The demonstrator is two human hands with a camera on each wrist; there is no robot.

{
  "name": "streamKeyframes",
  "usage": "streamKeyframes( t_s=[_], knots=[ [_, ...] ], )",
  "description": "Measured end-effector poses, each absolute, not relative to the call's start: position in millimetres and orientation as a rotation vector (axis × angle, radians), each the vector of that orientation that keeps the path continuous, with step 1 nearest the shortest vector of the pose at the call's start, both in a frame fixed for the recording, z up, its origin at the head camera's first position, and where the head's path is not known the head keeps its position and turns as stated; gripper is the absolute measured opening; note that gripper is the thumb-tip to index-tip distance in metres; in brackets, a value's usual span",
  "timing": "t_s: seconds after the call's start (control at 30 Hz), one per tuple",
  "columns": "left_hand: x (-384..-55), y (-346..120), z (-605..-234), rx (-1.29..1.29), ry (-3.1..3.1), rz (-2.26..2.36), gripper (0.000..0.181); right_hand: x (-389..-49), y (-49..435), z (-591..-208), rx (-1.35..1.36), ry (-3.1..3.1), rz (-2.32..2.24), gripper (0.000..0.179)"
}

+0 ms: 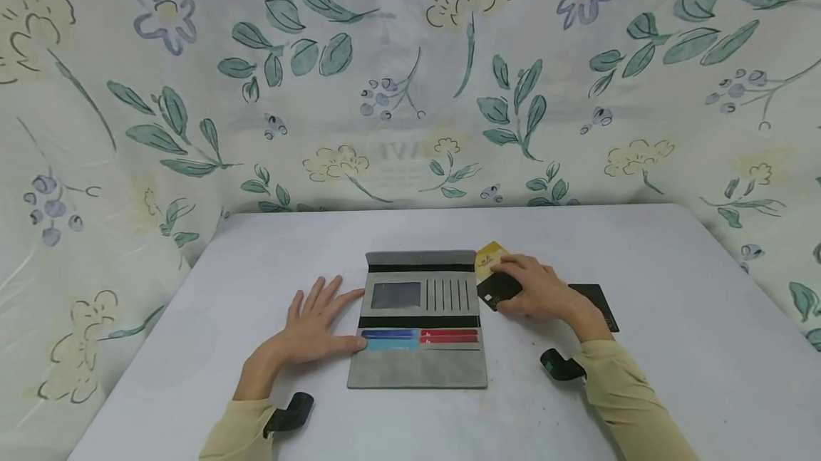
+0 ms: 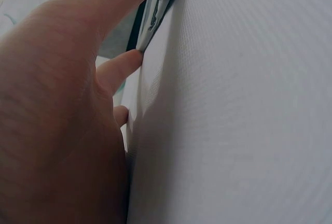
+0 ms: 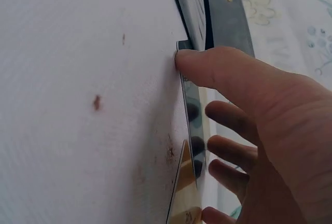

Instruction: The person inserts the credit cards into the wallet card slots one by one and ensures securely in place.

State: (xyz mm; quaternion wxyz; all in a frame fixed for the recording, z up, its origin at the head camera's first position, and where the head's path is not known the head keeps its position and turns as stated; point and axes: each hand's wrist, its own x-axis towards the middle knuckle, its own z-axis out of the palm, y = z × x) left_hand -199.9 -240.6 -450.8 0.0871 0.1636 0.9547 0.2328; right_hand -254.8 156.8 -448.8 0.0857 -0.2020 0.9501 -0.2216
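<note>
A grey wallet [image 1: 417,368] lies unfolded on the white table. Blue and red cards [image 1: 449,336] sit in its lower slots. At its left edge rests my left hand [image 1: 314,325], fingers spread, thumb and forefinger touching the edge. My right hand [image 1: 535,290] arches over a black card [image 1: 494,290] by the wallet's right side. In the right wrist view the thumb [image 3: 194,66] touches that card's near edge, while the other fingertips show a gap above it. Beside the black card, a yellow card [image 1: 489,254] is partly covered.
Another black card or flat dark piece [image 1: 599,304] lies right of the right hand, partly hidden by the wrist. White table surface [image 1: 288,240] extends around the wallet. Floral-patterned sheeting [image 1: 398,126] stands behind the table. Black wrist devices [image 1: 291,411] are on both forearms.
</note>
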Motion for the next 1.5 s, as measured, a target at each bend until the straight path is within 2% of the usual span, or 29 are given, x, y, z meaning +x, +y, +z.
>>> streamKeyframes(
  t_s=[0.7,0.97,1.3,1.5],
  knots=[
    [-200.8,-240.8,-451.2,0.486,2.833,0.696,0.086,-253.2,154.2,-447.7,-0.538,2.828,-0.611,0.060],
    [-200.5,-240.4,-450.2,0.487,2.835,0.699,0.086,-251.1,154.0,-445.6,-0.539,2.838,-0.622,0.048],
    [-200.4,-239.9,-451.1,0.489,2.850,0.694,0.085,-249.7,155.5,-444.7,-0.472,2.840,-0.571,0.071],
    [-200.9,-239.8,-452.6,0.491,2.856,0.692,0.085,-249.3,155.7,-446.0,-0.455,2.854,-0.579,0.064]
  ],
)
